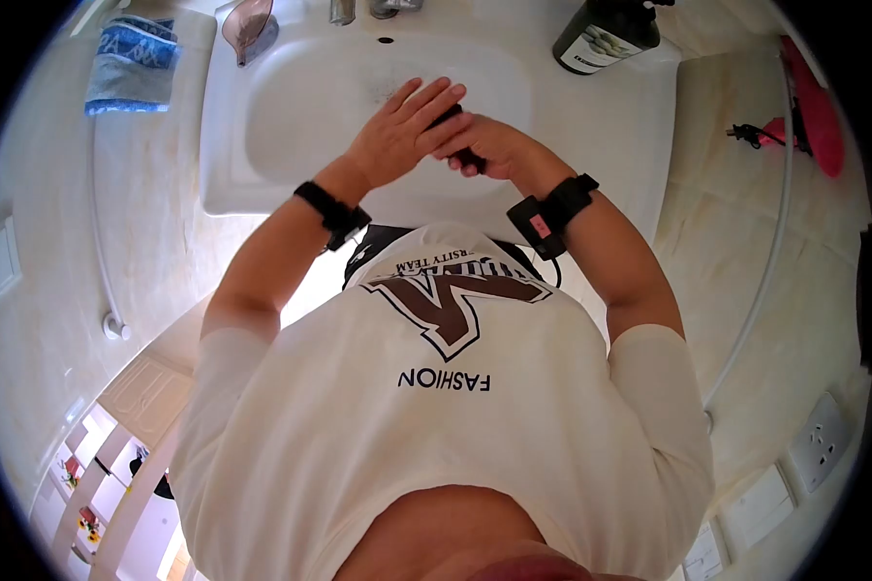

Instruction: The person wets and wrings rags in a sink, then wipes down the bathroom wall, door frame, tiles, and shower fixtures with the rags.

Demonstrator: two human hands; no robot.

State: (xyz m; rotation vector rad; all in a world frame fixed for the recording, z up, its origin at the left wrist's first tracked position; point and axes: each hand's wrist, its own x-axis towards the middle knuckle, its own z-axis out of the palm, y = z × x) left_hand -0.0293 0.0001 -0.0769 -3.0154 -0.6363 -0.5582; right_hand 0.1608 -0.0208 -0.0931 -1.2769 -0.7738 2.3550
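A small dark object (468, 158) lies in my right hand (499, 145), whose fingers are curled round it over the front part of the white sink. It is mostly hidden, so I cannot make out what it is. My left hand (397, 136) reaches across from the left with its fingers stretched out and slightly apart, their tips touching the object and the fingers of my right hand. Black bands with small boxes are strapped round both forearms near the wrists.
Beneath the hands is a white sink (291, 126). A dark pump bottle (606, 44) stands at its back right, a pinkish translucent cup (247, 27) at its back left. A blue and grey towel (131, 66) hangs left. A pink item (812, 107) hangs right.
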